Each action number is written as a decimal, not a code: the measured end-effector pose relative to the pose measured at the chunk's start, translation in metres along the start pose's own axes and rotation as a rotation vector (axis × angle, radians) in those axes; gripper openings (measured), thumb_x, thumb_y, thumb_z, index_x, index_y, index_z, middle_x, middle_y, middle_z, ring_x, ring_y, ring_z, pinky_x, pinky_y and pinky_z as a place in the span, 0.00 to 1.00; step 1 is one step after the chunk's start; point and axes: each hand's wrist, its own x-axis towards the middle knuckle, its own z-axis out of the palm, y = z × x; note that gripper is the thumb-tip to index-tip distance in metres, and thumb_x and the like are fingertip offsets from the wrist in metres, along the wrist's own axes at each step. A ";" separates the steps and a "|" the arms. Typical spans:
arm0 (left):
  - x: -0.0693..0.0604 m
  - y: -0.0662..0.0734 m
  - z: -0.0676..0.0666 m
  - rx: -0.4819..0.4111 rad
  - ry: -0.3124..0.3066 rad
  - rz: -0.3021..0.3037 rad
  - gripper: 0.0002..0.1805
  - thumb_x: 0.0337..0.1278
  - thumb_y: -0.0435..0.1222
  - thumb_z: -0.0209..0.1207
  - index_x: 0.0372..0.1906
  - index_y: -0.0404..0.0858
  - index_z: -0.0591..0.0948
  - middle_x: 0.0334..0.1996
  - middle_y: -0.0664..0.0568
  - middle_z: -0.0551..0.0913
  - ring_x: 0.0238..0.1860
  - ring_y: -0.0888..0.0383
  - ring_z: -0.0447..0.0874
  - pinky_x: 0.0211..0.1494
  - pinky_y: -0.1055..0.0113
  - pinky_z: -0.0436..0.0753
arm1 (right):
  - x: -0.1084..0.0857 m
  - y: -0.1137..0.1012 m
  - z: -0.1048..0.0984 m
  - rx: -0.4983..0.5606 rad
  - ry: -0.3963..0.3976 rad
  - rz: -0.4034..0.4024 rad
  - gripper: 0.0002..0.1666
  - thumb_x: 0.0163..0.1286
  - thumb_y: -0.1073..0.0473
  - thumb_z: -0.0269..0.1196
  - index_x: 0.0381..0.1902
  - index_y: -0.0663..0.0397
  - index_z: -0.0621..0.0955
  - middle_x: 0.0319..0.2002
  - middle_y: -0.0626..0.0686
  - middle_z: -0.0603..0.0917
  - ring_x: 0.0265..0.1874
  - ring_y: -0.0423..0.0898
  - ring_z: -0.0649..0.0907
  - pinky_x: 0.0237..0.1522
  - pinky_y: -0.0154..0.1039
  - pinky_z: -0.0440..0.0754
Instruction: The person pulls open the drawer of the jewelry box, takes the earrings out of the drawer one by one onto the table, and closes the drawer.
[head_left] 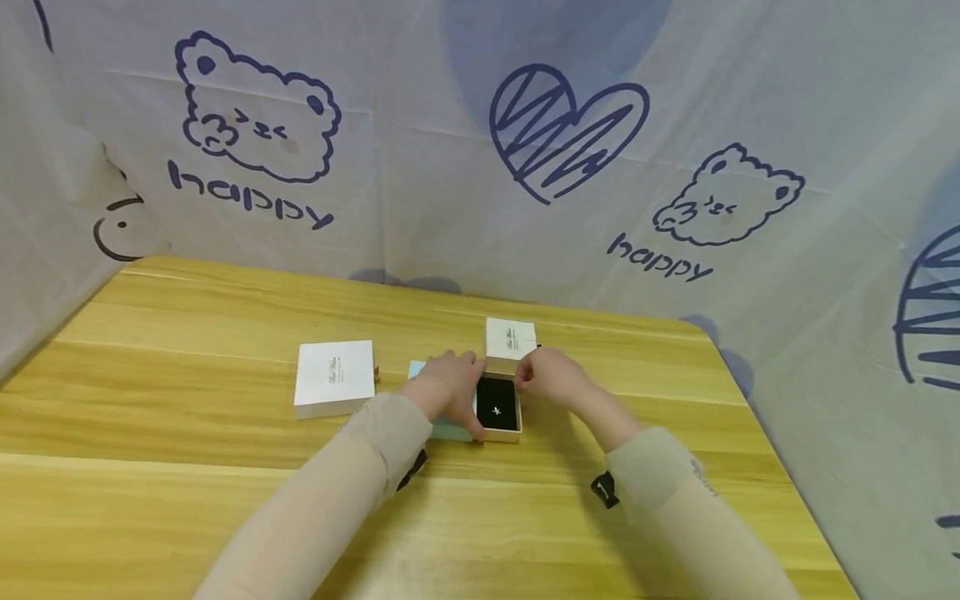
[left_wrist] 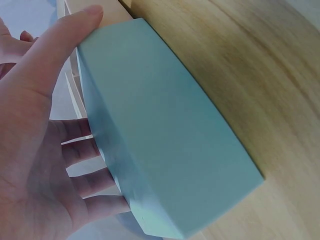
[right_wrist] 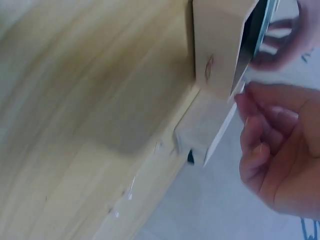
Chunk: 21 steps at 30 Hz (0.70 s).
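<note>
A light blue jewelry box (head_left: 450,429) lies on the table with its drawer (head_left: 502,436) pulled out to the right. Inside the drawer is a black pad (head_left: 489,393) bearing a small silver star-shaped piece (head_left: 497,411). My left hand (head_left: 453,385) grips the box across its top, thumb on the near side and fingers on the far side. At the drawer's far right corner, my right hand (head_left: 558,379) has its thumb and fingertips together. Whether anything thin is pinched there cannot be told. A small tab (right_wrist: 209,66) shows on the drawer's end face.
One white box (head_left: 335,375) with printed lettering stands to the left. Another, smaller white box (head_left: 510,337) sits just behind the drawer, close to my right hand. A printed cloth (head_left: 435,150) hangs behind the wooden table (head_left: 225,500).
</note>
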 end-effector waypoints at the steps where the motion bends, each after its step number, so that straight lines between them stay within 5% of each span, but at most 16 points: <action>1: 0.000 0.000 0.000 0.002 0.002 0.001 0.56 0.34 0.63 0.67 0.70 0.40 0.61 0.64 0.47 0.67 0.62 0.45 0.68 0.63 0.51 0.71 | 0.000 -0.003 0.002 0.012 -0.019 -0.020 0.05 0.61 0.64 0.61 0.26 0.56 0.83 0.25 0.49 0.83 0.23 0.40 0.75 0.32 0.34 0.74; 6: 0.000 0.001 0.000 0.011 0.001 0.003 0.54 0.34 0.63 0.67 0.68 0.40 0.63 0.61 0.47 0.69 0.60 0.45 0.70 0.61 0.51 0.73 | 0.000 -0.015 0.014 0.031 -0.090 -0.073 0.03 0.60 0.62 0.64 0.27 0.55 0.82 0.25 0.48 0.83 0.23 0.39 0.76 0.32 0.33 0.76; 21: 0.000 0.000 -0.001 -0.004 0.000 0.003 0.53 0.34 0.62 0.68 0.67 0.40 0.64 0.61 0.47 0.69 0.59 0.45 0.70 0.62 0.50 0.72 | -0.001 -0.025 0.020 0.006 -0.073 -0.066 0.09 0.58 0.65 0.64 0.20 0.53 0.79 0.18 0.45 0.76 0.17 0.39 0.70 0.23 0.30 0.67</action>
